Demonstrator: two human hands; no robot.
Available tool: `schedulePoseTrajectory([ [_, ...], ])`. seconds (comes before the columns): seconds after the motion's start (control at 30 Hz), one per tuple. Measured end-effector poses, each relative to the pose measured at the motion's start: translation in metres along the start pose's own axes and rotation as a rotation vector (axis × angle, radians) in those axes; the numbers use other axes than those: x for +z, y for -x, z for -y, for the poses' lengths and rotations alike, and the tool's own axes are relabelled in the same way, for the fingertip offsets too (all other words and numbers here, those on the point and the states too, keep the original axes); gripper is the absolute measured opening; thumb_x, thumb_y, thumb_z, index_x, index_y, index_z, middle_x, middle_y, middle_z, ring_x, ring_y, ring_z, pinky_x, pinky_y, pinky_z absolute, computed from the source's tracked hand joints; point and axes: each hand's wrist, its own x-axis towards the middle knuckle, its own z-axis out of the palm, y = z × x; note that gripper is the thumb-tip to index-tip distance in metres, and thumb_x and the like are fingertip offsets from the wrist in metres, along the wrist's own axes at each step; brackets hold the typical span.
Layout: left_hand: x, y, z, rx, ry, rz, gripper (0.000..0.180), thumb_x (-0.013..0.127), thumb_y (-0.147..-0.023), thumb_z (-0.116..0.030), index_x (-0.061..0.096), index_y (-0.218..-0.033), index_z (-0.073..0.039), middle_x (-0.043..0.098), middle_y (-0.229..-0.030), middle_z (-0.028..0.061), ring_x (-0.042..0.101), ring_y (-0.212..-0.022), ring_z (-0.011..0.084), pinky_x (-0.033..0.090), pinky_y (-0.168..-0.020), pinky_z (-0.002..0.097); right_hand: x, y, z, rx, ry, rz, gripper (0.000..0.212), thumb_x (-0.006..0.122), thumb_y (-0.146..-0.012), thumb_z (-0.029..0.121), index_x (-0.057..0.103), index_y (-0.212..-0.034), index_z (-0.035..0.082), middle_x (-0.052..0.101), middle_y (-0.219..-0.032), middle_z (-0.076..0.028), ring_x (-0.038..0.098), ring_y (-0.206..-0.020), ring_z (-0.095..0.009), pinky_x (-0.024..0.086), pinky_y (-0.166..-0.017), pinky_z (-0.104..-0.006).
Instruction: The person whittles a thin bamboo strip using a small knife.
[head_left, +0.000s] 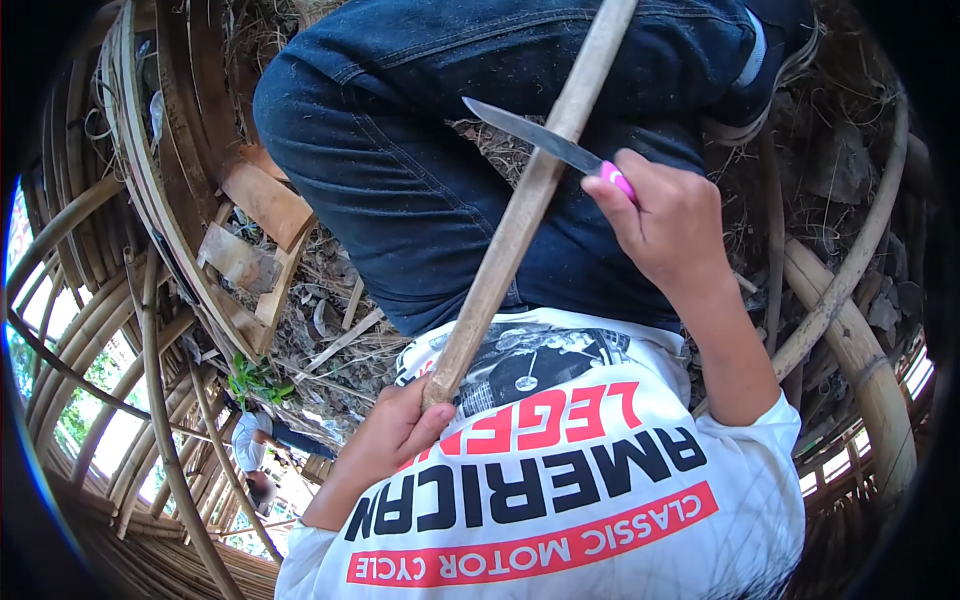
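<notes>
A long pale wooden stick [500, 243] slants across my lap, from my belly up over my jeans. Around its lower end my left hand [398, 428] is closed, close against my white shirt. My right hand [668, 210] grips the pink handle of a knife [545, 138]. The knife's blade lies across the stick, its tip pointing up and to the left. Whether the edge bites into the wood cannot be made out. Part of the handle is hidden in my right fist.
Long bamboo strips [140, 150] curve along the left side. Flat wood offcuts [268, 197] lie on the littered ground beside my knee. Thick bamboo poles [850, 350] cross at the right. Another person [252, 445] is in the distance at lower left, beyond a small green plant [258, 380].
</notes>
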Motion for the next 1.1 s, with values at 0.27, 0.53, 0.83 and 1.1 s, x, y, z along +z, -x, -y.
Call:
schedulePoseTrajectory([
  [0.27,0.004,0.002,0.001,-0.028,0.017,-0.036,0.028,0.055,-0.098,-0.024,0.056,-0.096,0.004,0.049,-0.059,0.0099,0.050,-0.052,0.0181,0.040,-0.052,0.0354,0.004,0.006,-0.004,-0.004,0.000,-0.021,0.048,0.059,-0.091,0.053,0.059,-0.070,0.009,0.057,-0.053,-0.009,0.060,-0.047,-0.026,0.044,-0.043,-0.0341],
  [0.53,0.005,0.004,0.005,-0.044,0.032,-0.067,0.028,0.054,-0.098,-0.024,0.057,-0.098,0.004,0.046,-0.056,0.0076,0.048,-0.049,0.0179,0.038,-0.050,0.0339,0.013,-0.013,0.002,-0.015,-0.018,-0.048,0.046,0.059,-0.090,0.053,0.061,-0.073,0.010,0.059,-0.055,-0.009,0.061,-0.049,-0.027,0.045,-0.044,-0.0354],
  [0.83,0.006,0.001,0.003,-0.024,0.080,-0.036,0.027,0.055,-0.098,-0.024,0.055,-0.092,0.003,0.046,-0.056,0.0089,0.045,-0.049,0.0178,0.038,-0.050,0.0351,0.015,-0.030,-0.007,-0.031,0.095,-0.139,0.047,0.059,-0.091,0.051,0.061,-0.071,0.009,0.061,-0.057,-0.011,0.062,-0.051,-0.030,0.047,-0.044,-0.0374],
  [1.1,0.006,0.003,0.003,-0.020,0.106,-0.098,0.028,0.052,-0.098,-0.025,0.055,-0.090,0.002,0.046,-0.056,0.0037,0.044,-0.050,0.0115,0.037,-0.048,0.0315,-0.015,0.006,-0.012,0.131,-0.256,-0.114,0.046,0.057,-0.096,0.044,0.056,-0.071,0.005,0.052,-0.053,-0.012,0.057,-0.049,-0.032,0.040,-0.044,-0.0360],
])
